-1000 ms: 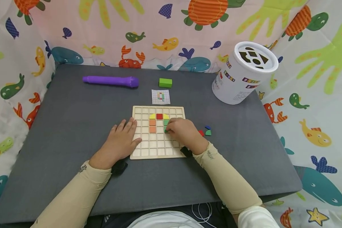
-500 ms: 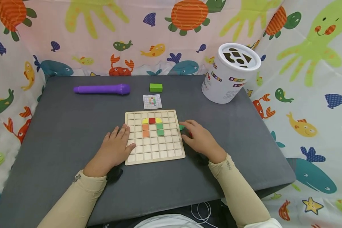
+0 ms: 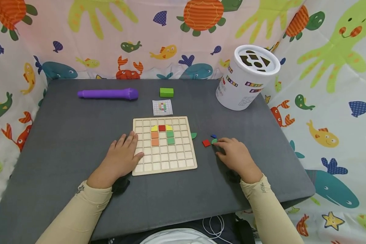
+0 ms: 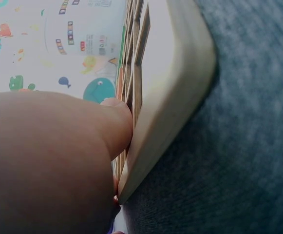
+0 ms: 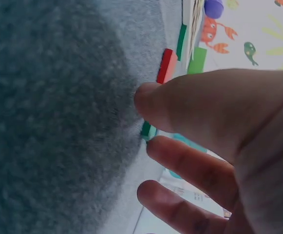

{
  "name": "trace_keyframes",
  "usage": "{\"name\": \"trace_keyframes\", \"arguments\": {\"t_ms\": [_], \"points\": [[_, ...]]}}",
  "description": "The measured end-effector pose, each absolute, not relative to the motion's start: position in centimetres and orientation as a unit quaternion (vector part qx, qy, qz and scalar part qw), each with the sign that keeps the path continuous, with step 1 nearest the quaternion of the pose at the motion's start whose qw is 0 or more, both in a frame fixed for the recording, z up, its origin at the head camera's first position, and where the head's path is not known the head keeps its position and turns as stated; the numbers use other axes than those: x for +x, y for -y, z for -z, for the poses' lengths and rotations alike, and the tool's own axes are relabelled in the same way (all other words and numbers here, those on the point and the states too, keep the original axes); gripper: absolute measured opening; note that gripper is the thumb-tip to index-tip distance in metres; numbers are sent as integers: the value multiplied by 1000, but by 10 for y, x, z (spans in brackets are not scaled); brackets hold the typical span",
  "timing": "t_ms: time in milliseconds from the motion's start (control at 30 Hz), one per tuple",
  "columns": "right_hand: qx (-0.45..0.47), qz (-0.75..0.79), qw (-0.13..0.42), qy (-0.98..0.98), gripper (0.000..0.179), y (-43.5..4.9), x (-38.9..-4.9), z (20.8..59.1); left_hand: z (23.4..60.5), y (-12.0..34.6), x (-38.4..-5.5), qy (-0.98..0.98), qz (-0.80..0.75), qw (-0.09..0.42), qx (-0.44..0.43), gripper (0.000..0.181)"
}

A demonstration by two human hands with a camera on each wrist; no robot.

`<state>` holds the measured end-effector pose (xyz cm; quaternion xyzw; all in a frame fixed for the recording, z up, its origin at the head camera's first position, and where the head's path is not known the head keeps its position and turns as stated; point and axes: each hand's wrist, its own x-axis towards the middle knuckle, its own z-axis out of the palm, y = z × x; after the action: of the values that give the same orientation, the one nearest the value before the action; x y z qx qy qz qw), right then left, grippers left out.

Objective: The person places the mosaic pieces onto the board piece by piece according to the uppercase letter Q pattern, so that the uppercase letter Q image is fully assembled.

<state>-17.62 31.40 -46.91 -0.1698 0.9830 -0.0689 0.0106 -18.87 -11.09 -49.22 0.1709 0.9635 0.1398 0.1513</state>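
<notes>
A wooden grid board lies on the grey table, with yellow, red, orange and green tiles set in an arch. My left hand rests flat on its left edge, thumb on the grid; the left wrist view shows that thumb against the rim. To the right of the board, my right hand reaches with slightly bent fingers to a green rounded tile. Thumb and forefinger stand apart around it in the right wrist view. Beside it lie a red square tile and a blue tile.
Another green tile lies at the board's right edge. Behind the board are a small pattern card, a green block and a purple stick. A white tub with shaped holes in its lid stands at the back right.
My right hand has moved right, off the board and past its edge, to the loose tiles. A green tile now shows by the board's right edge. The left hand stays on the board.
</notes>
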Motion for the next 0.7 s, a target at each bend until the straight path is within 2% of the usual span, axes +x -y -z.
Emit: {"name": "trace_keyframes", "arguments": {"t_ms": [133,467,700], "points": [[-166,80,21,-983,32,-311,-176,469,494,112,-189,-964,-137,152,172,79],[-167,98,15,-981,34,-302,-182,468,493,111,-189,-966,-131,148,168,79],[-161,89,34,-982,37,-297,-187,470,490,112,-188,-965,-135,151,167,79]]}}
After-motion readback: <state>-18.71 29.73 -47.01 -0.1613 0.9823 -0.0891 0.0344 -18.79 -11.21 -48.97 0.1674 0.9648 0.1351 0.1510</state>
